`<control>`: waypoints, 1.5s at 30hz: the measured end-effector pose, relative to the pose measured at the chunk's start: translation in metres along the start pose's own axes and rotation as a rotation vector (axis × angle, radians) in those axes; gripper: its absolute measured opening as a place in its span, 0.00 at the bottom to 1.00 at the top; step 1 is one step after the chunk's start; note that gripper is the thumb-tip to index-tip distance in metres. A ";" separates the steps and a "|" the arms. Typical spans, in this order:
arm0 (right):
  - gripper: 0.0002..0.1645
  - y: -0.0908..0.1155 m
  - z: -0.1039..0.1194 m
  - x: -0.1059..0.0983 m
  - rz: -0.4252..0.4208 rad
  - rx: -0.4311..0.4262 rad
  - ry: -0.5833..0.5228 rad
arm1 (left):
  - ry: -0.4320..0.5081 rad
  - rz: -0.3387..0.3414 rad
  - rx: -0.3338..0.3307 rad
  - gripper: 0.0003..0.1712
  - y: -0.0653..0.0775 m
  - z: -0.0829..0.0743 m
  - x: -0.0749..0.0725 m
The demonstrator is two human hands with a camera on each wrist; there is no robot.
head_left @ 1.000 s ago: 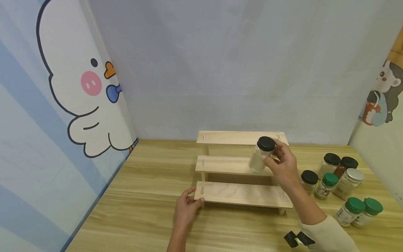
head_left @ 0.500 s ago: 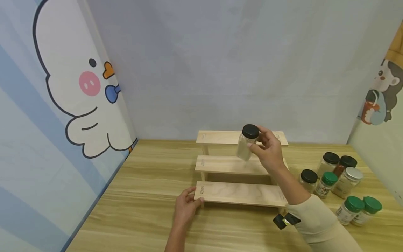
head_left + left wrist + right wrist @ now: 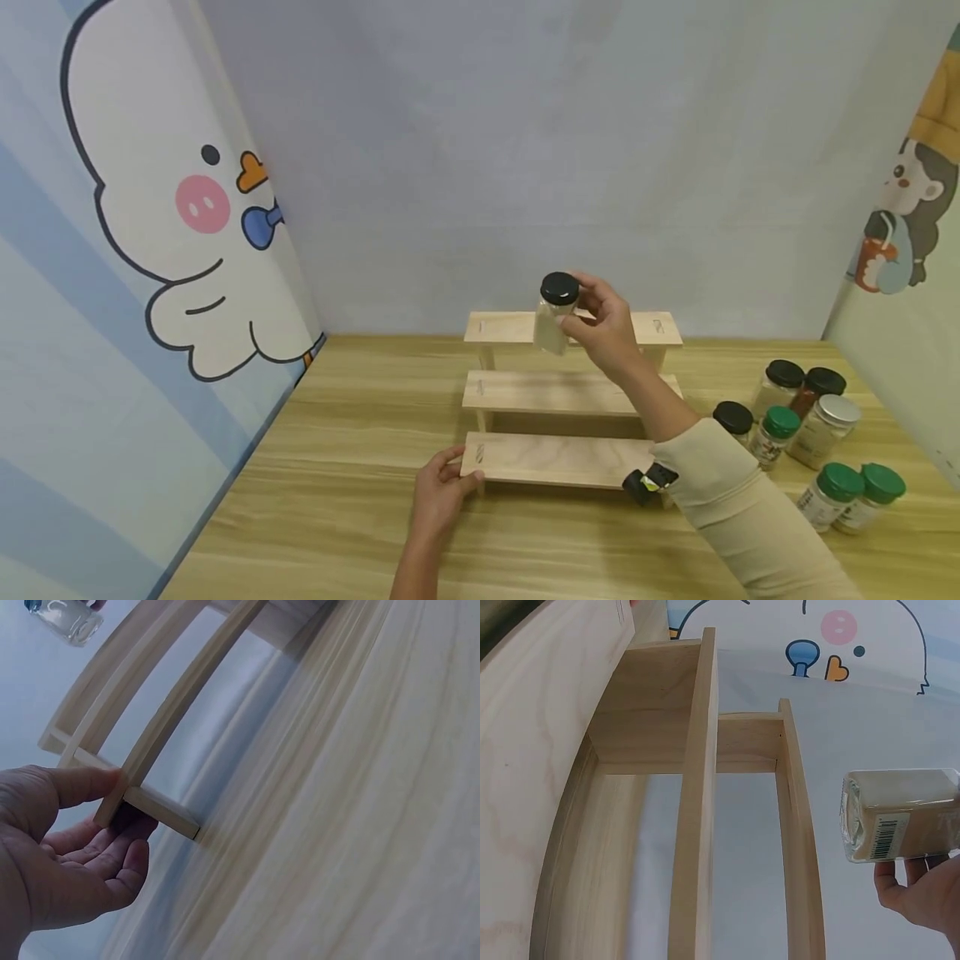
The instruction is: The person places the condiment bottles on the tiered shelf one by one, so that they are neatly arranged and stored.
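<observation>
My right hand (image 3: 606,333) grips a clear, square-sided spice jar (image 3: 551,327) with a black lid and pale contents. In the head view the jar overlaps the top step of a three-step wooden rack (image 3: 562,458). The right wrist view shows a barcode label on the jar (image 3: 907,817), its base apart from the rack's boards. At the rack's lower left corner, my left hand (image 3: 441,496) pinches the end of the bottom step, thumb on top and fingers beneath. That same pinch, with the left hand (image 3: 82,840) at the board's end, shows in the left wrist view.
Several spice jars stand on the table right of the rack: black-lidded ones (image 3: 733,418), a silver-lidded one (image 3: 825,432) and green-lidded ones (image 3: 825,500). A grey backdrop (image 3: 525,167) hangs behind the rack. Printed side panels (image 3: 150,250) border the wooden table (image 3: 322,500).
My right hand has carried the jar up and to the left, from over the middle step's right end to the top step. The left hand keeps its hold on the rack.
</observation>
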State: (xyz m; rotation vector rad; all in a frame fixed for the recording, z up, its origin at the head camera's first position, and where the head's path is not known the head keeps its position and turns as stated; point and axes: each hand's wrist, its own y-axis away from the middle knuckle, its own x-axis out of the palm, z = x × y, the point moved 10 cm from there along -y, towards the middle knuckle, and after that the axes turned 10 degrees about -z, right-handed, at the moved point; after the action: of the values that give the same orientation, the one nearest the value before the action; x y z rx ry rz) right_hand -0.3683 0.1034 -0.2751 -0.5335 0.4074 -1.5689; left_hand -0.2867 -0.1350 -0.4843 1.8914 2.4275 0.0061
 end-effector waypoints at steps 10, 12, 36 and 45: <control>0.32 -0.020 -0.009 0.015 -0.001 0.015 -0.033 | -0.012 -0.022 0.014 0.32 0.003 -0.003 -0.002; 0.32 -0.024 -0.012 0.019 0.003 0.021 -0.036 | -0.016 -0.024 0.015 0.32 0.004 -0.003 -0.002; 0.31 -0.049 -0.050 0.041 -0.001 0.197 -0.053 | 0.021 -0.031 -0.013 0.32 0.002 0.000 -0.005; 0.33 -0.045 -0.049 0.052 0.069 0.180 -0.044 | -0.016 -0.071 -0.004 0.31 0.004 -0.003 -0.006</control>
State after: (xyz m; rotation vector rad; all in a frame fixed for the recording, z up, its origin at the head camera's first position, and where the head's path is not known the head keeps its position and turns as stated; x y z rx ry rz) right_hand -0.4345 0.0521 -0.2857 -0.4100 0.2462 -1.5075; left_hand -0.2812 -0.1398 -0.4812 1.7953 2.4806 -0.0072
